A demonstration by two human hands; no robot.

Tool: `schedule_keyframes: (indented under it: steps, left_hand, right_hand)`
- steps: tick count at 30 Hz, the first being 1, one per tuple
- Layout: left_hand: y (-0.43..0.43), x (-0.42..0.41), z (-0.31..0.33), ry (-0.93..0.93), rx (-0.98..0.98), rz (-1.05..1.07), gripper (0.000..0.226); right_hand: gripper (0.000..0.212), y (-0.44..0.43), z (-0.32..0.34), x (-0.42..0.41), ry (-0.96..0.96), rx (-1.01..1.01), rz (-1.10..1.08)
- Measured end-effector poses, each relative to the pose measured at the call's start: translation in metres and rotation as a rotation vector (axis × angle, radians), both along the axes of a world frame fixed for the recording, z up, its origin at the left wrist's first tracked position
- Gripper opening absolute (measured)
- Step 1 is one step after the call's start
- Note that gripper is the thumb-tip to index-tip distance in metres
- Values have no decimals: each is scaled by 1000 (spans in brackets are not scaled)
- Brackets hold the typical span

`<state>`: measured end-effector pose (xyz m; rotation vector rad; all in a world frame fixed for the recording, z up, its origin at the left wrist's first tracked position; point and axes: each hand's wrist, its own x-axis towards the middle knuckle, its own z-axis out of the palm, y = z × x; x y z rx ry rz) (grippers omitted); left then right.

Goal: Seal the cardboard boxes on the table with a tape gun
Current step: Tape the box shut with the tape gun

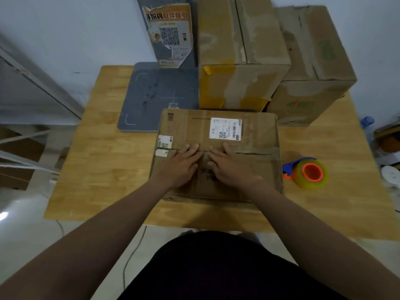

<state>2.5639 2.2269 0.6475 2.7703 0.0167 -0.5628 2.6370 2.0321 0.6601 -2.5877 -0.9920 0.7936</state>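
Lying flat and open, the left hand [183, 164] and right hand [229, 167] are pressed on the front cardboard box [255, 169], nothing gripped. A white barcode label [225, 128] is stuck there, its print unreadable. The tape gun [307, 172] is left just right, on the table [104, 165].

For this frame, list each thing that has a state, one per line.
Front box: flaps closed, both hands pressing the centre seam.
Left hand: flat, open.
Right hand: flat, open.
Tape gun: lying on table, untouched.
Two rear boxes: closed, old tape.
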Motion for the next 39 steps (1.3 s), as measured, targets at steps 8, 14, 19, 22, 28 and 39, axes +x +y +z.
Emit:
schedule_keyframes:
  steps: [8,14,19,22,28,39]
  left_hand:
    - [26,-18,-18,-29,83,181,67]
    - [16,-22,-21,-65,216,362,73]
    - [16,-16,-12,-4,224,520,85]
    - [21,-6,-6,1,26,695,94]
    - [38,13,-1,38,-209,812,126]
    - [36,17,10,46,-245,841,133]
  right_hand:
    - [84,-57,-20,-8,-144,-276,-302]
    - [89,-71,-21,-9,-265,-327,-480]
    - [96,-69,-25,-2,-324,-307,-578]
    - [104,-69,-22,8,-263,-254,-611]
    - [125,-61,-6,42,-137,-211,-642]
    - [147,-97,-9,82,194,63,-806]
